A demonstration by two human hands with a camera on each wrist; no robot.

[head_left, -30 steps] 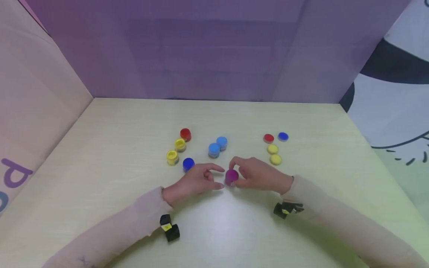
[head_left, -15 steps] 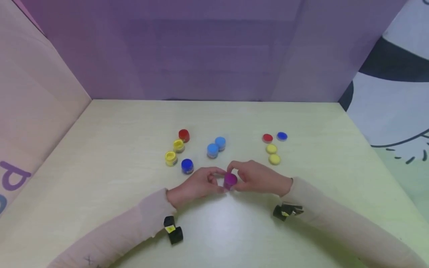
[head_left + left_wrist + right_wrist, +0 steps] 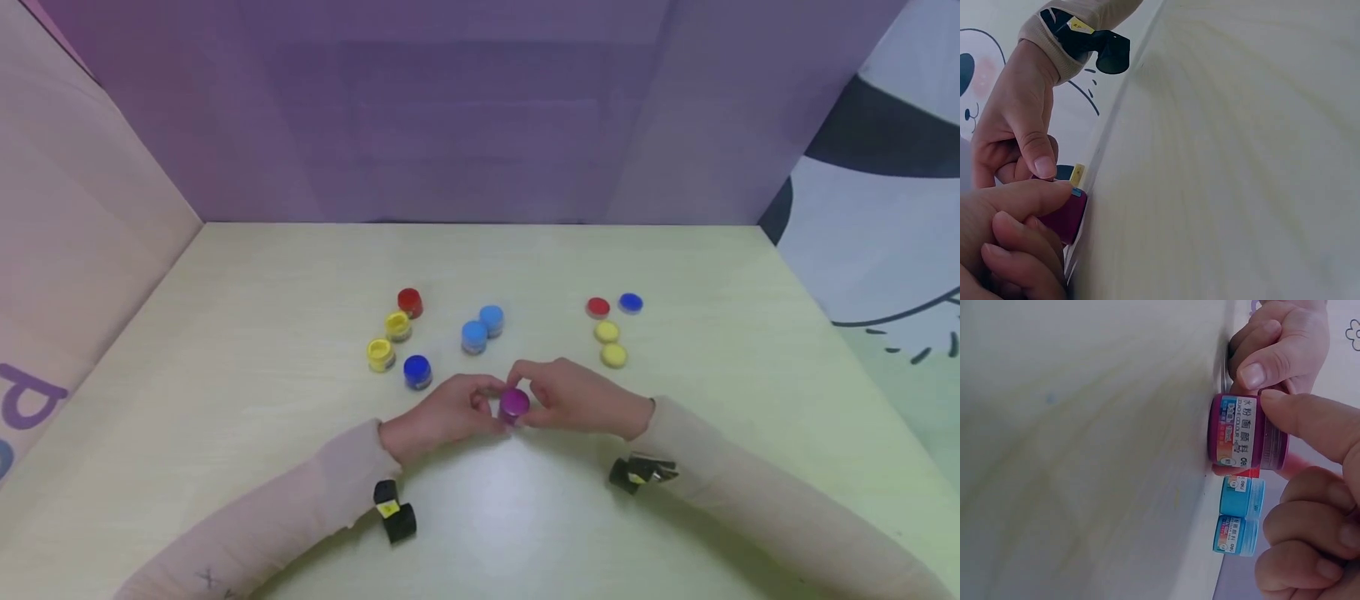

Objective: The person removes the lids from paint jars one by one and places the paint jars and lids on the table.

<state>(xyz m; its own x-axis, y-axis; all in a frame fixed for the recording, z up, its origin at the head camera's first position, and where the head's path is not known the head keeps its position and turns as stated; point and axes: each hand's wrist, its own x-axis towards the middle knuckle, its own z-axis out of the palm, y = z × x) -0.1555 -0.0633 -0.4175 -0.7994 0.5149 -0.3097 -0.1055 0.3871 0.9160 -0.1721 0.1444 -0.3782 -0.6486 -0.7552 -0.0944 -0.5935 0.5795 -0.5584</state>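
A small magenta paint jar (image 3: 514,406) with a printed label stands on the table between the two hands. My left hand (image 3: 446,410) grips it from the left with thumb and index finger, the other fingers curled. From the right, my right hand (image 3: 581,398) pinches it near the top between thumb and index finger. In the right wrist view the jar (image 3: 1234,434) shows its label, with the right thumb on the ribbed lid (image 3: 1274,440). Fingers cover most of the jar (image 3: 1066,222) in the left wrist view.
Two light blue jars (image 3: 474,337) stand behind the hands. To the left are a dark blue jar (image 3: 417,372), two yellow jars (image 3: 381,355) and a red jar (image 3: 410,302). Red (image 3: 597,307), blue (image 3: 631,302) and yellow lids (image 3: 613,356) lie at right.
My left hand has moved right and its fingers have closed on the magenta jar. My right hand has kept its pinch on it throughout.
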